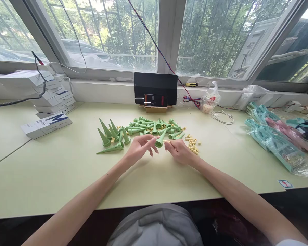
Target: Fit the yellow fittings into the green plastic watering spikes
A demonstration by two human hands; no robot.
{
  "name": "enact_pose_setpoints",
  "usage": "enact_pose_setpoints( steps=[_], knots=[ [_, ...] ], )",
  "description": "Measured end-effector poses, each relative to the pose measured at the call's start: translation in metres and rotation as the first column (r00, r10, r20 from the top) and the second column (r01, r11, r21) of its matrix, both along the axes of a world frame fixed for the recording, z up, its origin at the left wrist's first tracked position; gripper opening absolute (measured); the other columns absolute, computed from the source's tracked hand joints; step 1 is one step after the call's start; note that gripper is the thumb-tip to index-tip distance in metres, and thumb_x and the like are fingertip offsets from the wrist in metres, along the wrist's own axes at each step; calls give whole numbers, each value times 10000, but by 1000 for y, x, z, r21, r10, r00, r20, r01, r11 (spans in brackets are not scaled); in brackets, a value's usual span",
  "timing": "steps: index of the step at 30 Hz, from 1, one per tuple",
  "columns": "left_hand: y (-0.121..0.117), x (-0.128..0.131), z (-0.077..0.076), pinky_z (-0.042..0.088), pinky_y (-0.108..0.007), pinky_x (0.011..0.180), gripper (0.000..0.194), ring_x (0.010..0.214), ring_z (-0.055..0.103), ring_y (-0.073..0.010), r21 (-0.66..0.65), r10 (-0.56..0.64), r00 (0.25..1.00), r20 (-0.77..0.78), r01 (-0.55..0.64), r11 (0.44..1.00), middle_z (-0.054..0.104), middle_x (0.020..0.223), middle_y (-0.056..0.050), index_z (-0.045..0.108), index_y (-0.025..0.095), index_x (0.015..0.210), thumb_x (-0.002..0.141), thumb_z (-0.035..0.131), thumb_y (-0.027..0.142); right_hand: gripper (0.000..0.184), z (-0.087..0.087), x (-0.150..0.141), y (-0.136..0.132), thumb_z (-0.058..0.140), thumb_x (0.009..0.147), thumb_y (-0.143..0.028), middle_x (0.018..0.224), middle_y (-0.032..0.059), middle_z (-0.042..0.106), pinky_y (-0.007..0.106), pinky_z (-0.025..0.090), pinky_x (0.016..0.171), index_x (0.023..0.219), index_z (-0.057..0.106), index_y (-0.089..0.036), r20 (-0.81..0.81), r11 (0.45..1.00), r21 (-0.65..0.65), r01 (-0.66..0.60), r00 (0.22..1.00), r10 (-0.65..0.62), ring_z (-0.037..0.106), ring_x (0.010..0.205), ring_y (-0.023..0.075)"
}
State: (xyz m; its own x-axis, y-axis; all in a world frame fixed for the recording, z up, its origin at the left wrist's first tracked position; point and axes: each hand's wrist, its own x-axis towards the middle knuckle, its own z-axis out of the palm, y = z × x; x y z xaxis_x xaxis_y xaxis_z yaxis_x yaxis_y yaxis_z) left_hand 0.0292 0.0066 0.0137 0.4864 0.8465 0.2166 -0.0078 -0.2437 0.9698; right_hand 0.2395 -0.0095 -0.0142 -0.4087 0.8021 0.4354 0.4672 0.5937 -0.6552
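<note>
My left hand (141, 146) grips a green plastic cone-shaped spike (160, 139), its wide ribbed end toward me and its tip pointing up and away. Close beside it, my right hand (179, 150) pinches a small yellow plastic piece (166, 141) against the side of the spike; whether it is inserted I cannot tell. Behind my hands lies a heap of similar green spikes (143, 123). Several more spikes (105, 136) stand upright to the left, with one spike (113, 148) lying on its side. A small pile of yellow pieces (193, 145) is just right of my right hand.
At the back, a tablet (156, 85) leans behind a phone (155, 100) on a small cardboard stand. White boxes (47, 124) are stacked left. A plastic bag (209, 99), a coiled white cable (222, 117) and bagged teal and pink plastic items (274, 136) lie right.
</note>
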Motion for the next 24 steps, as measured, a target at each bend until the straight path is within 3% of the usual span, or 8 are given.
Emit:
enact_pose_setpoints(
  steps=[6, 16, 24],
  knots=[
    [0, 2, -1, 525, -239, 492, 315, 606, 695, -172, 9, 35, 999, -1, -35, 999, 688, 764, -52, 673, 136, 810, 859, 670, 447, 446, 0, -1, 0, 328, 1039, -391, 586, -29, 428, 254, 309, 567, 698, 514, -172, 49, 999, 25, -24, 999, 22, 390, 534, 103],
    [3, -1, -6, 451, -214, 447, 344, 621, 661, -155, 26, 30, 998, -50, -29, 999, 674, 777, -46, 687, 152, 1059, 843, 698, 419, 442, -1, 0, 1, 341, 1036, -379, 581, -28, 440, 248, 306, 554, 688, 515, -168, 58, 1000, 22, -7, 998, 6, 388, 522, 97],
    [4, -1, -2, 413, -210, 468, 421, 562, 590, -124, 27, 45, 994, -102, -43, 999, 640, 625, -2, 647, 157, 1174, 832, 712, 394, 453, -4, 2, 3, 342, 1035, -391, 582, -18, 467, 245, 318, 556, 688, 530, -170, 63, 1000, 17, 17, 998, -18, 411, 519, 101]
  ],
)
